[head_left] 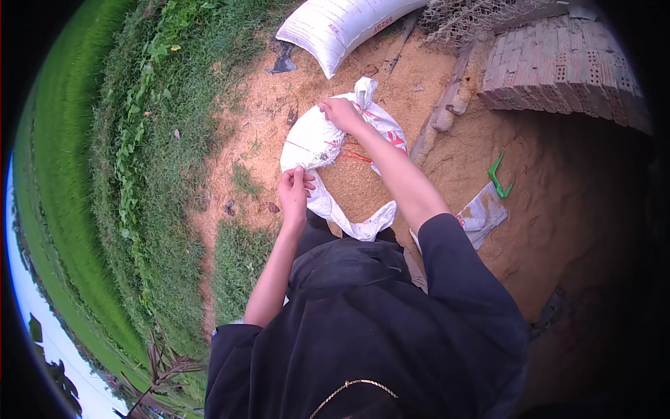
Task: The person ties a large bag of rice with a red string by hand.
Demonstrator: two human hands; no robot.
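Observation:
A white woven sack (314,140) with red markings stands open in front of me, filled with brownish husk-like material. My left hand (294,190) pinches the near left rim of the sack mouth. My right hand (342,114) grips the far rim, holding the mouth open. Both arms reach out from dark sleeves.
A full white sack (342,28) lies at the top. A stack of red bricks (565,63) sits at the upper right beside wire mesh (467,17). A green scoop handle (499,178) and another bag (481,213) lie on the husk pile at right. Grass (139,174) borders the left.

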